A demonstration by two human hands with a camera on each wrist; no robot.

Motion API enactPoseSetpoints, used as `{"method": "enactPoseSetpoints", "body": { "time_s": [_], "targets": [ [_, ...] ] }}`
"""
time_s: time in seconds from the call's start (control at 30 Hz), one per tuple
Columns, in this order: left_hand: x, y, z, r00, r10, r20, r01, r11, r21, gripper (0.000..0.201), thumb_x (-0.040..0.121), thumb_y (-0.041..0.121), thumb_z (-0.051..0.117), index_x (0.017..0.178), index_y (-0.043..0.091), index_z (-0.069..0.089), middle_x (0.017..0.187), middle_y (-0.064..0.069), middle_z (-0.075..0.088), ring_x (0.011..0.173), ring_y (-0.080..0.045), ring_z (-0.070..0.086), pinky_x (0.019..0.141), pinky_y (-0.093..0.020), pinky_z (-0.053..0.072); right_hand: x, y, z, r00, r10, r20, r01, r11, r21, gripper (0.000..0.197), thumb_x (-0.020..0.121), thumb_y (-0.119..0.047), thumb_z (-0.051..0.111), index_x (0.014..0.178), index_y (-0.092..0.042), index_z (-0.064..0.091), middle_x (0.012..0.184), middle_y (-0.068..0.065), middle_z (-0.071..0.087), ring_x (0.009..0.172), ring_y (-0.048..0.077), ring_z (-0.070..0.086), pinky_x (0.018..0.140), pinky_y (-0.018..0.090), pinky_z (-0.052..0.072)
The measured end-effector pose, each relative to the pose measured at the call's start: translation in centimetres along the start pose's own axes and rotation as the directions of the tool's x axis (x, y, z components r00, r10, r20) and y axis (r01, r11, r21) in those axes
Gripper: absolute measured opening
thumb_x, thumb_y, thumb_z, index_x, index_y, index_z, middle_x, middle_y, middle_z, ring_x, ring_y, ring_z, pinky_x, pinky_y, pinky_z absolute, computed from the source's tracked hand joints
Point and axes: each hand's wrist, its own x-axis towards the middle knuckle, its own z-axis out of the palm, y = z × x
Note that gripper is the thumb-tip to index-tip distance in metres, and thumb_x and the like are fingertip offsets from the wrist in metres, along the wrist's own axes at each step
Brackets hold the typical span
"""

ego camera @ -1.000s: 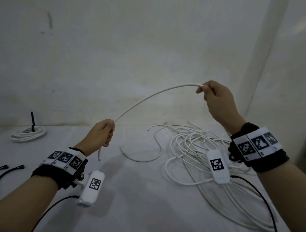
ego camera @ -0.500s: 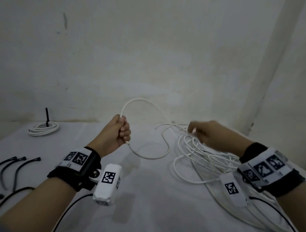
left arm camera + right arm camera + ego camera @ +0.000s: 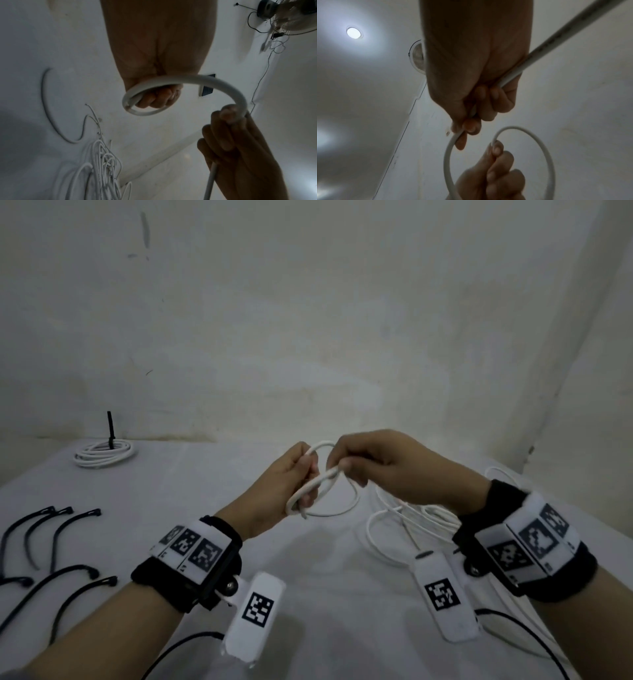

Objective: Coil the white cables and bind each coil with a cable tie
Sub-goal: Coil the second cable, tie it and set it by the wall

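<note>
Above the table (image 3: 205, 491), right hand (image 3: 387, 467) has joined left hand (image 3: 284, 484), looping the white cable (image 3: 320, 484).

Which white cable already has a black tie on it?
The small coil at the table's far left corner; a black tie sticks up from it. The held cable and loose pile have none.

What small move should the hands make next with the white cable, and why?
Probably the right hand should pass its cable section into the left hand, closing the first loop. The left hand grips the white cable near its end, only one small loop exists, and most cable lies loose on the table.
</note>
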Motion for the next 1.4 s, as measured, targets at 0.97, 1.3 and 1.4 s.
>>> {"method": "enactPoseSetpoints", "body": {
  "time_s": [0.97, 1.3, 1.4],
  "targets": [
    [-1.5, -3.7, -4.1, 0.988, -0.136, -0.067, 0.07, 0.802, -0.593, 0.039, 0.088, 0.041, 0.037, 0.057, 0.018, 0.042, 0.05, 0.006, 0.028, 0.039, -0.005, 0.027, 0.037, -0.016, 0.025, 6.7, 5.3, 7.8, 0.936, 0.234, -0.263, -0.224, 0.972, 0.068, 0.045, 0.096, -0.04, 0.049, 0.061, -0.012, 0.055, 0.048, -0.007, 0.039, 0.044, 0.005, 0.037, 0.046, 0.016, 0.029],
    [-1.6, -3.3, -6.4, 0.943, -0.143, -0.302, -0.133, 0.669, -0.731, 0.048, 0.1, 0.034, 0.027, 0.057, 0.019, 0.04, 0.046, 0.009, 0.026, 0.041, -0.006, 0.007, 0.03, -0.014, 0.015, 2.4, 9.0, 5.6, 0.962, 0.203, -0.18, -0.217, 0.974, -0.059, 0.012, 0.097, -0.017, 0.048, 0.104, -0.027, 0.052, 0.06, -0.007, 0.05, 0.056, 0.009, 0.047, 0.056, 0.022, 0.036],
    [-1.7, -3.2, -7.2, 0.927, -0.134, -0.349, -0.193, 0.628, -0.754, 0.051, 0.1, 0.034, 0.028, 0.053, 0.019, 0.043, 0.045, 0.009, 0.027, 0.044, -0.007, 0.006, 0.03, -0.014, 0.015, -0.5, 10.4, 3.8, 0.961, 0.182, -0.207, -0.205, 0.974, -0.094, 0.023, 0.096, -0.009, 0.048, 0.108, -0.029, 0.048, 0.066, -0.012, 0.053, 0.056, 0.007, 0.049, 0.054, 0.014, 0.035]
  ]
}}
